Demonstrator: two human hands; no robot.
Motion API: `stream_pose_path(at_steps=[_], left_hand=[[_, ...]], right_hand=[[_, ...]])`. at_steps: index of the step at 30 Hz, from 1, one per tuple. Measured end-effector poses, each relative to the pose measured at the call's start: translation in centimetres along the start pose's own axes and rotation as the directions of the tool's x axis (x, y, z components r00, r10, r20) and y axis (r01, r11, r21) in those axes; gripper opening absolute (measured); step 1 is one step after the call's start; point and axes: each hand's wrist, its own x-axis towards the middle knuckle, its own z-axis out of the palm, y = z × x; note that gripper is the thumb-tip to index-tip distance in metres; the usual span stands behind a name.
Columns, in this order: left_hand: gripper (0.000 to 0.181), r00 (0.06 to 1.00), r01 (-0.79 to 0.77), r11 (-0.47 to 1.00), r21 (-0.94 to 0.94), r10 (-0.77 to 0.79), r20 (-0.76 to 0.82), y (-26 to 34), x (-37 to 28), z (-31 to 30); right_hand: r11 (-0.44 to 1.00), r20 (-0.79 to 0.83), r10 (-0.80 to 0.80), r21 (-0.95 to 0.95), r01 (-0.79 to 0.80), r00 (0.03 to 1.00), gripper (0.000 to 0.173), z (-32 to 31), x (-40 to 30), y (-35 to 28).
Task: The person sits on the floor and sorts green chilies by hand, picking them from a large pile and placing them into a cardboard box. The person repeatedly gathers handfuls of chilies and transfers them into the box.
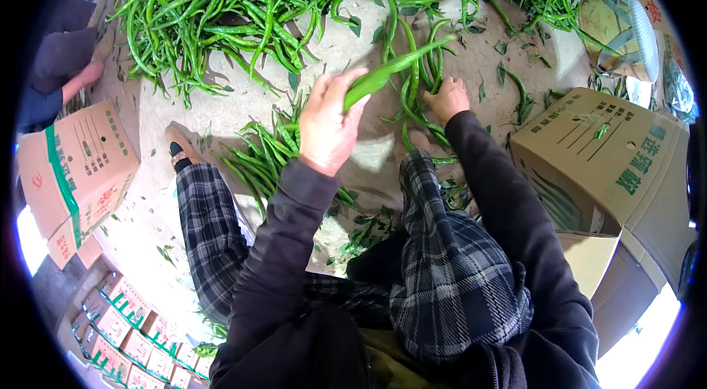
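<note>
Raised in front of me, my left hand (334, 116) is closed around several long green chili peppers (392, 67), their tips pointing up and right. Lower and to the right, my right hand (448, 99) touches a few green peppers (411, 93) on the floor; whether its fingers grip any is unclear. A large heap of green peppers (221, 8) spreads along the top of the view. Between my feet, partly behind my left forearm, lies a smaller bunch of peppers (265, 151).
Printed cardboard boxes stand at the right (585, 135) and left (83, 162). A stool-like object (618, 38) is at upper right. Another person's arm (77, 82) shows at the left edge. Taped boxes (138, 345) are stacked lower left. Loose leaves (367, 231) litter the floor.
</note>
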Motion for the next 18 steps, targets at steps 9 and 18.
stream_pose_path(at_steps=[9, 18], left_hand=[[0.019, 0.946, 0.325, 0.917, -0.233, -0.317, 0.070, -1.3, -4.9, 0.2], [0.007, 0.816, -0.557, 0.776, 0.296, 0.446, 0.368, 3.8, -2.4, -4.4]], right_hand=[[0.167, 0.030, -0.018, 0.986, -0.026, 0.999, 0.017, -5.5, -2.5, 0.6], [0.476, 0.502, -0.732, 0.860, -0.182, 0.460, 0.033, -13.7, -9.7, -8.6]])
